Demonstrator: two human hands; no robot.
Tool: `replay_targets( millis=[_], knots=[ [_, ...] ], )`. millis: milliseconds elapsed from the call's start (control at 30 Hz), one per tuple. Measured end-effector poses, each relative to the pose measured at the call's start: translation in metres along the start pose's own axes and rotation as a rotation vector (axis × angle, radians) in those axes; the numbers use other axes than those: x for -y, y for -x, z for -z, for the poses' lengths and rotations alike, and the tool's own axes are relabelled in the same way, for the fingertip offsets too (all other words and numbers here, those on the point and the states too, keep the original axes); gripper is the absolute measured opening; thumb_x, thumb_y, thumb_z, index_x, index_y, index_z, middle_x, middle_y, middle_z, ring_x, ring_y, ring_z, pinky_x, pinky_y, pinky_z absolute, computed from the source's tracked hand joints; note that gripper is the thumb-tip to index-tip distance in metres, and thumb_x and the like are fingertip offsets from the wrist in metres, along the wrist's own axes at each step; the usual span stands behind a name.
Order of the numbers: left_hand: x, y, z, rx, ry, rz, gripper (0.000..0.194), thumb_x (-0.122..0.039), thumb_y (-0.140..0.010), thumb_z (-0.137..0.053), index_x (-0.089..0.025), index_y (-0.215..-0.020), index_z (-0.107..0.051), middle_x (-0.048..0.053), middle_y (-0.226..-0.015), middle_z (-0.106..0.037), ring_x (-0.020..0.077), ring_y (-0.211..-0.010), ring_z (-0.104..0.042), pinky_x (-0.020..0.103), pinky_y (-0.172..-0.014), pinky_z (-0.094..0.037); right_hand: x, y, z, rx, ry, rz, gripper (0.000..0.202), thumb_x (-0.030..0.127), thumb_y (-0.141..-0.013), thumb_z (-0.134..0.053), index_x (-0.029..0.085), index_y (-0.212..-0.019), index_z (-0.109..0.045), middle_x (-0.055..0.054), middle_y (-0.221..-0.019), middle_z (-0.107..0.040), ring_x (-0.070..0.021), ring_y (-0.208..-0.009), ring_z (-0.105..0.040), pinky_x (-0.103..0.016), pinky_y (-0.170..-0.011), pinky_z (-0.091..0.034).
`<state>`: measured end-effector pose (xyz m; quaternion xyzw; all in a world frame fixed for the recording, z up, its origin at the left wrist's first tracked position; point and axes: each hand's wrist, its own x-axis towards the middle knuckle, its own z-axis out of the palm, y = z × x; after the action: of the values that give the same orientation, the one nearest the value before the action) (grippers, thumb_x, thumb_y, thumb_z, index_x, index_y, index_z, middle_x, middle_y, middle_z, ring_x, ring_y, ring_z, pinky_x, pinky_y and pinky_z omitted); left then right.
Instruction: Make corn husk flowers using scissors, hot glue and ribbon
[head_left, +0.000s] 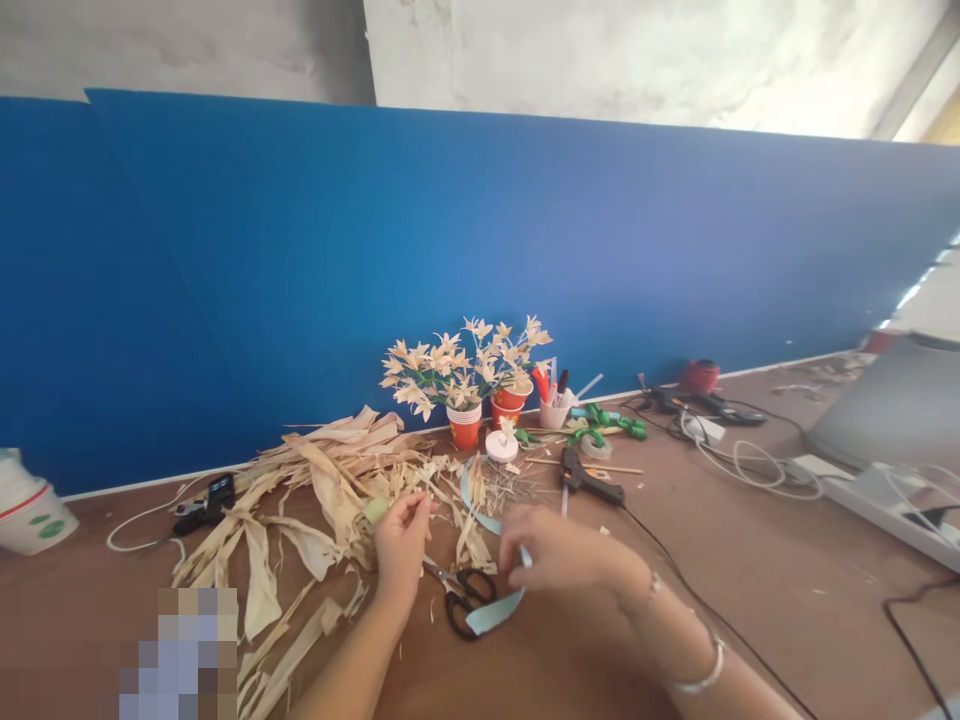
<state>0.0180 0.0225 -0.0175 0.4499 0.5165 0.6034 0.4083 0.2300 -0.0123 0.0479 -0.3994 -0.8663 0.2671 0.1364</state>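
Observation:
My left hand [401, 550] is raised over the dry husk pile, thumb and fingertips pinched together; what they hold, if anything, is too small to make out. A pale green piece [374, 511] shows just behind it. My right hand [555, 550] has its fingers curled round a light blue strip [495, 614], whose end curves down over the scissors. Between my hands, black-handled scissors [466, 598] lie on the table, their blades partly hidden by my left hand. Dried corn husks [330, 480] spread out beyond and to the left.
Pale flowers [450, 365] stand in red paper cups [465, 430] near the blue partition [480, 230]. A glue gun [589, 478] trails its cord to the right. Farther right are a power strip [885, 510] and cables; a white tub [34, 515] stands at far left.

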Motion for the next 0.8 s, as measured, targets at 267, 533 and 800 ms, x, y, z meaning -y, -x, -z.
replay_targets(
  millis=[267,533,800],
  knots=[
    [0.001,0.0,-0.001,0.012,0.003,0.011,0.032,-0.042,-0.067,-0.062,-0.012,-0.078,-0.063,0.006,-0.066,-0.067,0.0082,-0.041,-0.044,0.021,-0.041,-0.036,0.033,-0.01,-0.045,0.033,0.309,0.092,0.018,0.018,-0.059,-0.059,0.015,-0.076,-0.063,-0.008,-0.083,-0.062,-0.022,-0.082,-0.051,-0.034,-0.078,-0.035],
    [0.006,-0.001,-0.005,0.084,0.099,0.075,0.031,-0.042,-0.064,-0.064,-0.013,-0.076,-0.062,0.004,-0.066,-0.066,0.0059,-0.038,-0.041,0.019,-0.039,-0.03,0.002,-0.035,-0.042,-0.144,-0.522,-0.233,0.013,0.02,-0.072,-0.049,0.016,-0.071,-0.062,0.001,-0.055,-0.056,-0.01,-0.048,-0.05,-0.021,-0.048,-0.037],
    [0.015,-0.001,-0.008,0.127,0.096,0.097,0.031,-0.042,-0.064,-0.064,-0.013,-0.077,-0.063,0.003,-0.063,-0.065,0.0055,-0.036,-0.04,0.018,-0.038,-0.029,-0.014,-0.081,-0.028,-0.305,-0.564,-0.361,0.009,0.018,-0.069,-0.054,0.015,-0.065,-0.062,0.002,-0.048,-0.056,-0.0098,-0.045,-0.051,-0.019,-0.044,-0.036]
  ],
)
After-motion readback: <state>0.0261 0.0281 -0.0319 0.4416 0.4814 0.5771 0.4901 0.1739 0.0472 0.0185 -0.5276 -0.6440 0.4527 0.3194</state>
